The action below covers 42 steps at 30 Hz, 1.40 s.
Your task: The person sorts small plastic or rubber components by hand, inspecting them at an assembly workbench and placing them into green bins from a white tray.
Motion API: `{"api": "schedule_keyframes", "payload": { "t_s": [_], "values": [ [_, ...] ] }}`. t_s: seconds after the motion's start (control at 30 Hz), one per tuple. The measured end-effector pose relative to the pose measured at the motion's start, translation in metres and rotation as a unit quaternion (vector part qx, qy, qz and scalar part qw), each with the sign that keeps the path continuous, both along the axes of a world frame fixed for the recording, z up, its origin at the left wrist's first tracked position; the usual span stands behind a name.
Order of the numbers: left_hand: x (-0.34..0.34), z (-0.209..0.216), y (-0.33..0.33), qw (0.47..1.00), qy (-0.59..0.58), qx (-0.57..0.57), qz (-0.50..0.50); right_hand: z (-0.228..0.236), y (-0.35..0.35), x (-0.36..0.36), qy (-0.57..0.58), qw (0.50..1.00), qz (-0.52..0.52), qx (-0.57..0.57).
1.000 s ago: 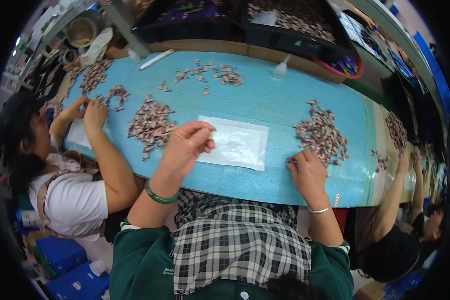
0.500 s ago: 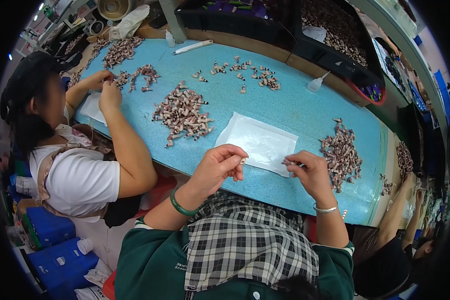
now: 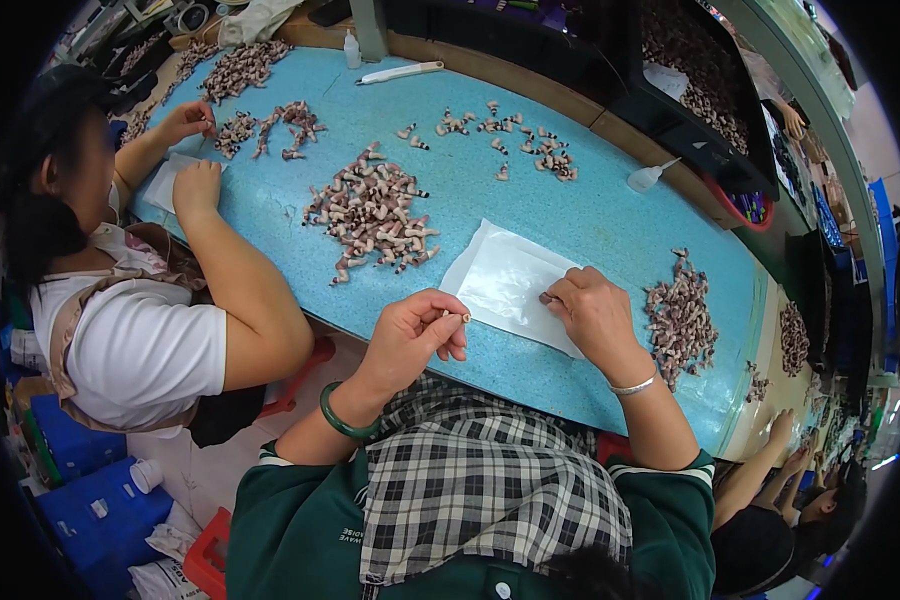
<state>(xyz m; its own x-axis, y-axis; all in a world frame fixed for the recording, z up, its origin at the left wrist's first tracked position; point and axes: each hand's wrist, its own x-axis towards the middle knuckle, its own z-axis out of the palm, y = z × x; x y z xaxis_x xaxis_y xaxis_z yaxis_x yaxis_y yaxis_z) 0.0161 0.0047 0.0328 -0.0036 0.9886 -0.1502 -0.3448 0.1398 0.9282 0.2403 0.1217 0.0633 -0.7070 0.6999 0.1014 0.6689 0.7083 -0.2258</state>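
My left hand [image 3: 420, 335] is closed in a pinch on a small cream piece [image 3: 466, 318], whose round end shows at the fingertips. Over the white sheet [image 3: 510, 268], my right hand [image 3: 595, 312] pinches a small greyish-pink piece [image 3: 546, 298], mostly hidden by the fingers. The sheet lies flat and shiny on the blue tabletop. Beyond my left hand is a large pile of small moulded pieces [image 3: 370, 215], cream and pinkish brown with dark ends. Right of my right hand sits a pile of darker, similar pieces [image 3: 680, 315].
Several striped pieces [image 3: 550, 160] lie scattered toward the back. A white pen-like tool [image 3: 400, 72] and a squeeze bottle [image 3: 648, 177] rest near the rear edge. Black bins [image 3: 695, 90] stand behind. A co-worker [image 3: 140, 330] sits at the left with hands over the table.
My right hand has moved left and farther over the white sheet, still pinching its piece. My left hand keeps its pinch. The co-worker's hands have moved apart. The whole view has shifted slightly.
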Motion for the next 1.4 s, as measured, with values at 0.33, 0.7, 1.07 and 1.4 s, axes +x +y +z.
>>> {"api": "schedule_keyframes", "payload": {
  "t_s": [0.33, 0.7, 1.07, 1.4],
  "values": [
    [-0.002, -0.001, -0.002, 1.0, -0.003, 0.003, -0.014, 0.003, -0.004, -0.019, -0.018, 1.0, 0.014, 0.003],
    [0.019, 0.007, -0.003, 0.998, -0.012, 0.0, -0.068, 0.01, -0.044, 0.0, 0.404, 0.731, -0.09, -0.543],
    [0.037, 0.02, -0.01, 0.993, 0.036, 0.015, -0.108, 0.013, -0.066, 0.013, 0.364, 0.858, -0.036, -0.36],
    [0.044, 0.027, -0.015, 0.932, 0.317, 0.147, -0.101, 0.007, -0.078, 0.016, 0.313, 0.938, 0.049, -0.138]
  ]
}}
